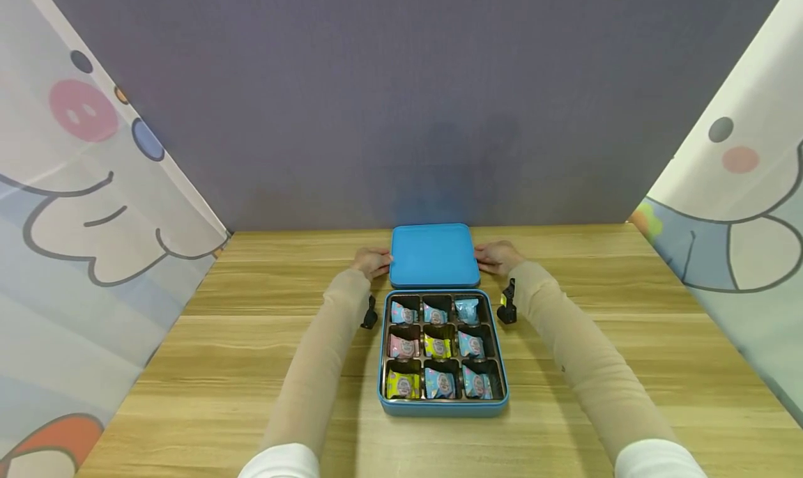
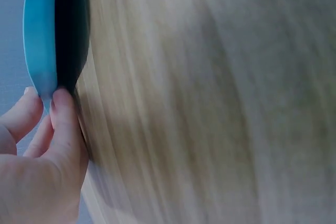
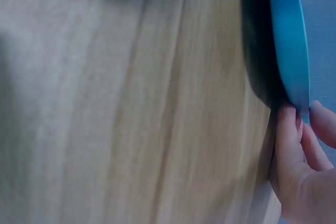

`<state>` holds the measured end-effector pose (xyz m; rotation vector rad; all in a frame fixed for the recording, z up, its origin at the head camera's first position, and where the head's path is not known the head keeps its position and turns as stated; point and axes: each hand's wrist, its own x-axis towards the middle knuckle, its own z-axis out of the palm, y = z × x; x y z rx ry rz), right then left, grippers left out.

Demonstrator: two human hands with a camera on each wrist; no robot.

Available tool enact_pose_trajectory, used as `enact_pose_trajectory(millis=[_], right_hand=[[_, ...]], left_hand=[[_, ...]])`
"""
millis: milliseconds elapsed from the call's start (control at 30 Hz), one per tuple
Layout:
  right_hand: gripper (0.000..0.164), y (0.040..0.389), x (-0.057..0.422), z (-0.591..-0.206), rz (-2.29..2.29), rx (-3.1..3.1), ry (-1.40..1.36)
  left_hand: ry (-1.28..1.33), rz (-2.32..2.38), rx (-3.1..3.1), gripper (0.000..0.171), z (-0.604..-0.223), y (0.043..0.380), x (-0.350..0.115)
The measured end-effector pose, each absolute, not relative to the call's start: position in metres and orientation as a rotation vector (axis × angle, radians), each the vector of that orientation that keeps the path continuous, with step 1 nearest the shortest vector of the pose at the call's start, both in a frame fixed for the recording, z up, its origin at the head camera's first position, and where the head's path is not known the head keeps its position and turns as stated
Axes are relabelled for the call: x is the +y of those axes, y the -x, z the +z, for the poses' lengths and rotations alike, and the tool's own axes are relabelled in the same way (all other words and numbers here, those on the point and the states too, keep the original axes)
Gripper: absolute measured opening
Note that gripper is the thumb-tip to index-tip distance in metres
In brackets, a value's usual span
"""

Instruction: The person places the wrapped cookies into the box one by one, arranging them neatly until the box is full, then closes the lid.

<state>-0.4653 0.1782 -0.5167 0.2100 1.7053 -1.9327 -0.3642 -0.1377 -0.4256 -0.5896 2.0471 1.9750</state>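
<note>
A blue lid [image 1: 434, 255] lies flat behind a blue tin box [image 1: 444, 410] near the back of the table. My left hand [image 1: 372, 262] pinches the lid's left edge; in the left wrist view the thumb and fingers [image 2: 62, 108] meet on its rim. On the opposite side my right hand [image 1: 497, 256] pinches the right edge, with the fingers [image 3: 289, 135] under the rim in the right wrist view. The lid's underside is in dark shadow there. Inside the box, a divided brown tray holds wrapped sweets [image 1: 437, 347] in blue, pink and yellow, one per compartment.
The wooden table [image 1: 251, 366] ends at a grey wall panel [image 1: 301, 116] just behind the lid. Cartoon-printed curtains [image 1: 740, 206] hang along both sides. Black wrist cameras [image 1: 507, 307] sit close to the box's left and right sides.
</note>
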Motion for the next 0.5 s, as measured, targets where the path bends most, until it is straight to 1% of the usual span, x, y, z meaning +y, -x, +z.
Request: enact_pose_trajectory(millis=[33, 67, 100, 267, 367, 500], right_hand=[[0.035, 0.474, 0.182, -0.527, -1.946, 1.681, -0.2], [0.034, 0.475, 0.183, -0.527, -1.955, 1.663, -0.198], [0.037, 0.469, 0.179, -0.52, -1.937, 1.691, -0.219], [0.05, 0.407, 0.153, -0.445, -1.841, 1.828, -0.282], [0.052, 0.384, 0.146, -0.417, -1.833, 1.812, -0.285], [0.052, 0.37, 0.141, -0.397, -1.827, 1.778, -0.285]], left_hand=[[0.59, 1.972, 2.048, 0.041, -0.426, 0.365, -0.138], [0.587, 1.969, 2.049, 0.041, -0.426, 0.365, -0.138], [0.584, 1.966, 2.05, 0.041, -0.427, 0.366, -0.139], [0.578, 1.957, 2.039, 0.042, -0.427, 0.367, -0.14], [0.58, 1.947, 2.038, 0.042, -0.427, 0.368, -0.141], [0.578, 1.939, 2.034, 0.042, -0.426, 0.368, -0.141]])
